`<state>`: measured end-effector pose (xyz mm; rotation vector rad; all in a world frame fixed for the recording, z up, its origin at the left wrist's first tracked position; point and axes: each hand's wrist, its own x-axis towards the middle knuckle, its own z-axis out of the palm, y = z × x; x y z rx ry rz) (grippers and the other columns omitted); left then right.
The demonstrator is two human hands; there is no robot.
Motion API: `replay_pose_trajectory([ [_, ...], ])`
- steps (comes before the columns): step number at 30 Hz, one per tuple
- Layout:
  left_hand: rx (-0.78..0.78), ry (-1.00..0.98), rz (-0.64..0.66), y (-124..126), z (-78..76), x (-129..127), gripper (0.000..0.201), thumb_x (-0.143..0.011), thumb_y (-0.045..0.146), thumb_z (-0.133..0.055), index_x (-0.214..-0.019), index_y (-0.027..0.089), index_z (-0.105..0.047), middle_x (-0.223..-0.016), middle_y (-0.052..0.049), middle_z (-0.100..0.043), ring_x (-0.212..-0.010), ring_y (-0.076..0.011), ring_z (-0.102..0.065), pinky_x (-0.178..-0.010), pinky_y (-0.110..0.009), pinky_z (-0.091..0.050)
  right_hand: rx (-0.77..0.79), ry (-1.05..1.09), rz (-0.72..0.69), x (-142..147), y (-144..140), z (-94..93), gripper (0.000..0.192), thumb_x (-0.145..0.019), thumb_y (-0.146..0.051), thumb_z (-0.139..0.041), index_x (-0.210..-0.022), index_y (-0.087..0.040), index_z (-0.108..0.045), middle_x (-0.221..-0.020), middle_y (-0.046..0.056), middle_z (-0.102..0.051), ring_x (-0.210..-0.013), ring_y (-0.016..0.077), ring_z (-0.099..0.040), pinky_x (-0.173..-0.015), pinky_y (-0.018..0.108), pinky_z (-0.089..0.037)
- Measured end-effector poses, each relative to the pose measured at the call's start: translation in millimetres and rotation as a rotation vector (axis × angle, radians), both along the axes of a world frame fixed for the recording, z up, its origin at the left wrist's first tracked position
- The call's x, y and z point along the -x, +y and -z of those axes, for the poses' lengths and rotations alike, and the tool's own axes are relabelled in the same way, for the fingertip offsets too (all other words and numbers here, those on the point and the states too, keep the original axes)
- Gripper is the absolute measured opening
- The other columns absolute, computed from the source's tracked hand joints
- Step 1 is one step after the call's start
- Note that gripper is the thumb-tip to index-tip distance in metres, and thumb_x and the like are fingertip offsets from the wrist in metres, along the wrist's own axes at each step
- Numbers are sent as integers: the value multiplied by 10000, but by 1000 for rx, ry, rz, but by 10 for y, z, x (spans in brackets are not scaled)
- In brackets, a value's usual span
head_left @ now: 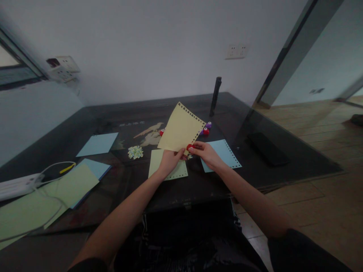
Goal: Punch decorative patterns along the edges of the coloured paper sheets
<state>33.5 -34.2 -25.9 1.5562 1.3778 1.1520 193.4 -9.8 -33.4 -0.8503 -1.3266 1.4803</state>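
Note:
My left hand point(172, 161) is closed on the lower corner of a yellow sheet of paper point(181, 128), raised and tilted above the table. A row of small punched holes runs along the sheet's top and right edges. At its lower right edge, my right hand point(208, 154) grips a small red craft punch point(190, 147) between thumb and fingers. Beneath the hands lies a pale green sheet point(154, 162) with holes along its border. To the right rests a blue sheet point(219, 151), punched along one side. Tiny paper bits point(190, 155) show below the punch.
More punches, one red point(205, 131) and one purple point(209, 124), stand behind the sheet. Left are a pile of paper cutouts point(135, 152), a blue sheet point(98, 144), stacked paper point(70, 185) and a power strip point(19, 186). A black phone-like slab point(266, 149) lies right.

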Motion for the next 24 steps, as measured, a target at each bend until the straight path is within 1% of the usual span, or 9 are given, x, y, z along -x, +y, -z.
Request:
replay_pose_trajectory([
  [8,-22,72,-34,0,-12,12,161,-828,216,-550,-796,98,-655,-684,-66,-717,-561,-160,-668,-597,-240,-539,43,28,0,2,6,10,281,-639,-360,-768,-850,-194,-684,-861,44,-681,-765,155,-608,-792,346,-470],
  [14,-32,64,-38,-6,-17,11,173,-823,228,-547,-789,100,-658,-657,-68,-712,-558,-170,-670,-584,-246,-536,56,10,5,-6,3,-6,302,-639,-378,-766,-859,-193,-673,-864,48,-671,-771,165,-607,-763,354,-479],
  [19,-49,64,-27,-2,-7,21,179,-822,239,-546,-776,106,-656,-637,-62,-707,-550,-168,-667,-591,-249,-541,61,16,10,-6,5,-6,298,-623,-345,-780,-857,-197,-671,-890,55,-671,-811,174,-605,-782,364,-485],
  [24,-50,42,-16,19,44,26,179,-820,255,-551,-800,108,-652,-625,-54,-703,-535,-162,-659,-573,-246,-544,76,43,0,-12,21,14,314,-586,-332,-800,-845,-201,-680,-893,50,-683,-818,181,-610,-824,388,-486],
])
